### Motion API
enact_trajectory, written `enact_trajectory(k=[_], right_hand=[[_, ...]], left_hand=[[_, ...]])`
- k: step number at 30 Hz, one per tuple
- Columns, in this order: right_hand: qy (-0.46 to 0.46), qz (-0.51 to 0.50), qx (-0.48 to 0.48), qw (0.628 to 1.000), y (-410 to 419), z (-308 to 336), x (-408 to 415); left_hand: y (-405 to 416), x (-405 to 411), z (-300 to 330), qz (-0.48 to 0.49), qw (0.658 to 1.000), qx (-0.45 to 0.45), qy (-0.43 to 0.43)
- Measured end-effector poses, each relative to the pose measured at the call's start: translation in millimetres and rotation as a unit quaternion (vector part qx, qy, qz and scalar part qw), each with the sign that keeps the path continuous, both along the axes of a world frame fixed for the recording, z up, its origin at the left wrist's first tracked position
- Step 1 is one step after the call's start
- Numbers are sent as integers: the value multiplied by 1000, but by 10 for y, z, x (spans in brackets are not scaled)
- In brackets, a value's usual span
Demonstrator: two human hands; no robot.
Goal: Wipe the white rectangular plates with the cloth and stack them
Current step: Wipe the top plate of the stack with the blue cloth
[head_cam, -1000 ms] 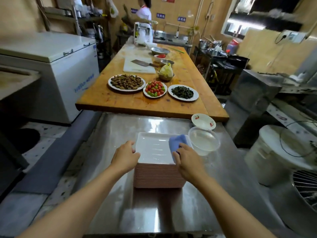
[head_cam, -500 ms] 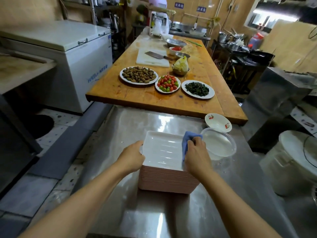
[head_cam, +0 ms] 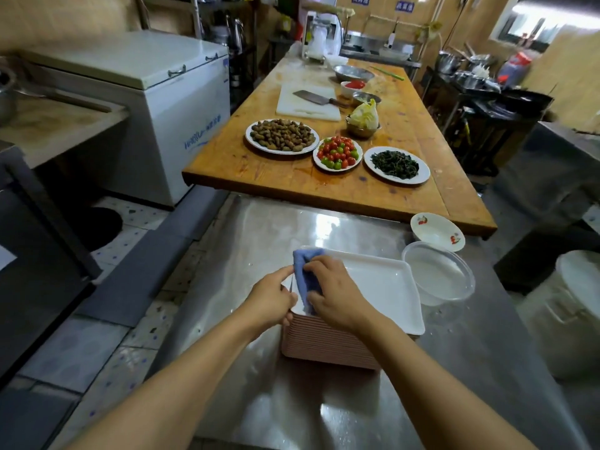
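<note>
— Where are the plates?

— A tall stack of plates [head_cam: 328,344] stands on the steel table [head_cam: 470,368], near the person. The top white rectangular plate [head_cam: 376,287] lies flat on it, its wide rim jutting out over the pinkish edges below.

— And the cloth?

— The blue cloth [head_cam: 306,277] is on the plate's left end. The right hand [head_cam: 334,290] has its fingers curled over it, pressing it onto the plate, thumb at the near edge.

— The other hand?

— The left hand [head_cam: 271,300] grips the plate's left rim, fingers curled around the edge, just beside the cloth.

— What else is close by?

— To the right, just beside the stack, a clear plastic bowl [head_cam: 438,276]. Beyond that a small white bowl with cherry prints [head_cam: 436,231].

— Farther off?

— A wooden table [head_cam: 259,164] with three round plates: peanuts [head_cam: 281,135], cherry tomatoes [head_cam: 337,153], dark greens [head_cam: 396,164]. Behind them a cleaver on a white cutting board [head_cam: 308,105], and cabbage in a metal bowl [head_cam: 363,120]. A white chest freezer [head_cam: 156,92] stands at the far left.
</note>
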State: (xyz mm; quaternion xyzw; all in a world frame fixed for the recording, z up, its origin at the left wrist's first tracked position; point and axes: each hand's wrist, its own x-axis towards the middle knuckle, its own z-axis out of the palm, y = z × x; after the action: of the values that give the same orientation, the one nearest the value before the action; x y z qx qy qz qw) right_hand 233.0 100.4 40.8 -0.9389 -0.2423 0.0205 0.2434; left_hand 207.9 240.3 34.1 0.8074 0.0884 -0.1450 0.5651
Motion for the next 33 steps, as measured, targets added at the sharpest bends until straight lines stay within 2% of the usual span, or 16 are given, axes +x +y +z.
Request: enact_trajectory(k=[4,7,9,12,14,16,20,24,26,29,31,33], right_hand=[[9,43,29,999,-107,6,-274],[-35,63,9,997,-155,-1,-413],[-68,61,-25,995,-170,-2,-463],[-106,40,-83,990,-279,-12,-533],[-116,-4,-112,987,-478,-22,-595],[-117,-57,-168,977,-738,-13,-661],[-133,-126,-239,954,-1112,25,-654],[-135,-127,-252,950,-1112,41,-387],[-132,-116,-230,957,-1070,37,-212],[-84,-140,-130,978,-943,26,-32],[-56,-114,-58,990,-750,-3,11],[-37,-78,-26,996,-505,-39,32]], left_hand=[[36,-27,30,8,998,-48,34],[39,-59,47,15,997,-55,46],[3,-49,59,14,999,-12,40],[-91,-3,68,6,992,126,5],[-149,3,82,-2,980,199,-18],[-177,2,76,-9,972,232,-23],[-160,14,22,-14,975,222,-20],[-100,14,23,-22,987,159,-25],[-81,17,20,-18,992,126,-15],[-70,15,17,-9,995,95,-10],[-73,12,12,-2,997,76,-6],[-87,6,14,4,998,67,-4]])
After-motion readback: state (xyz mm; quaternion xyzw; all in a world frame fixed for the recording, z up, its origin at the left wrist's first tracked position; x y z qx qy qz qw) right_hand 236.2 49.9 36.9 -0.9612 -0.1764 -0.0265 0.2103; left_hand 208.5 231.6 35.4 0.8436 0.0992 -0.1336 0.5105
